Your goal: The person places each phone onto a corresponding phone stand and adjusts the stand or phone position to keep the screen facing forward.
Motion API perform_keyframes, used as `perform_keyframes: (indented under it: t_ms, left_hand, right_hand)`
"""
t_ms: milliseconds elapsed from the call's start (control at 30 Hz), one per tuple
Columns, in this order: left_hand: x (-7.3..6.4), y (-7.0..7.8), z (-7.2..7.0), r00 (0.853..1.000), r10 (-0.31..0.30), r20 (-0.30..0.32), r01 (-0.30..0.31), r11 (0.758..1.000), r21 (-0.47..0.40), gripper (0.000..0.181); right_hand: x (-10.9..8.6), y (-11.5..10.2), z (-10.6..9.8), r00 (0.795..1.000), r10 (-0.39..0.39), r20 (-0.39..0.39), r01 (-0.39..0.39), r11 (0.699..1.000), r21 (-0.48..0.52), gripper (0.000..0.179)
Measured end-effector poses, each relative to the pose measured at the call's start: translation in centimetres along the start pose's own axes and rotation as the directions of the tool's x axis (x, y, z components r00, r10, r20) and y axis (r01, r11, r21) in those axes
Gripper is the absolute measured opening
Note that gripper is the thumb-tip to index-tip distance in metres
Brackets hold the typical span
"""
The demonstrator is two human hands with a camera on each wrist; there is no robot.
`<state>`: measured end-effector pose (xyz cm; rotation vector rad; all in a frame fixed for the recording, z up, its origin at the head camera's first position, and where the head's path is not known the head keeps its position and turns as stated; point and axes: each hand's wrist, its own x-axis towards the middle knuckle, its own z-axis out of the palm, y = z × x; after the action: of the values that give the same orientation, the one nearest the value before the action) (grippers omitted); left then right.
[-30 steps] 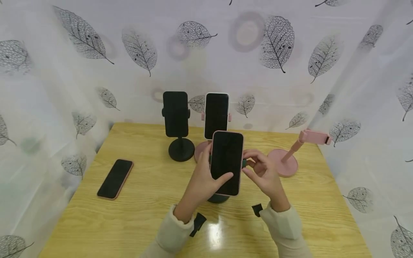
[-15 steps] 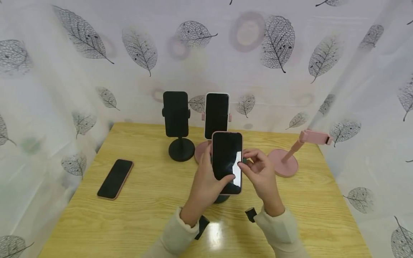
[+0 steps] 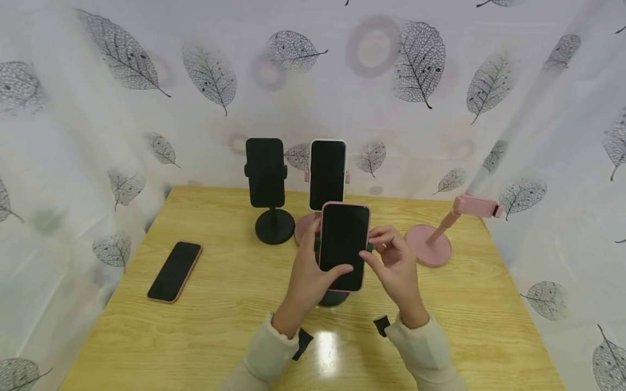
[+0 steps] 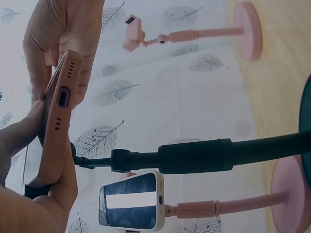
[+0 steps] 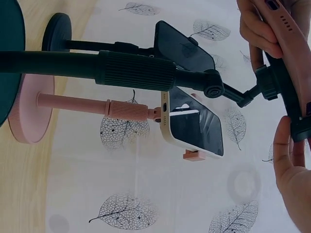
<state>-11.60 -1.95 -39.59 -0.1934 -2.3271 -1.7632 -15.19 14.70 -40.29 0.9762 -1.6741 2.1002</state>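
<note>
A phone in a pink case (image 3: 344,233) sits upright in the clamp of a dark green phone stand (image 5: 136,70), its black screen toward me. My left hand (image 3: 308,277) grips the phone's left side, thumb across the lower screen and fingers behind. With thumb and fingers, my right hand (image 3: 397,266) pinches the green clamp end (image 5: 301,127) at the phone's right edge. In the left wrist view the phone's charging port (image 4: 63,97) shows on its lower edge. Much of the clamp is hidden behind the phone in the head view.
Behind stand a black phone stand (image 3: 275,227) holding a dark phone (image 3: 266,172) and a pink stand (image 4: 197,209) with a white-edged phone (image 3: 327,174). An unloaded pink stand (image 3: 429,245) is at right. Another pink-cased phone (image 3: 175,271) lies at left on the wooden table (image 3: 220,320).
The held phone tips slightly and the glare on its screen comes and goes. My right thumb has moved in to the phone's right edge; the left hand keeps its grip.
</note>
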Motion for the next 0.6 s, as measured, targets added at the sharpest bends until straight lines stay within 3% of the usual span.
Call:
perform_keyframes:
  t_ms: [300,433,500,600]
  left_hand:
    - [0.1,-0.3,0.2,0.999,0.026,-0.039,-0.025,1.0,0.016,0.093]
    - [0.4,-1.2,0.0,0.998,0.054,-0.015,-0.054,0.998,0.014,0.093]
    - [0.5,-2.1,-0.2,0.995,0.094,0.022,-0.093,0.995,-0.046,0.087]
    - [0.8,-3.8,-0.8,0.984,0.173,0.049,-0.161,0.969,-0.188,0.064]
  right_hand:
    - [0.4,0.6,-0.1,1.0,-0.022,0.01,0.022,0.999,0.037,0.014]
    - [0.5,0.9,-0.2,1.0,-0.026,0.013,0.026,0.999,0.047,0.015]
    - [0.4,1.0,-0.2,1.0,-0.027,0.008,0.027,0.999,0.045,0.017]
    - [-0.2,1.5,-0.3,0.999,-0.025,-0.04,0.026,0.999,0.024,0.018]
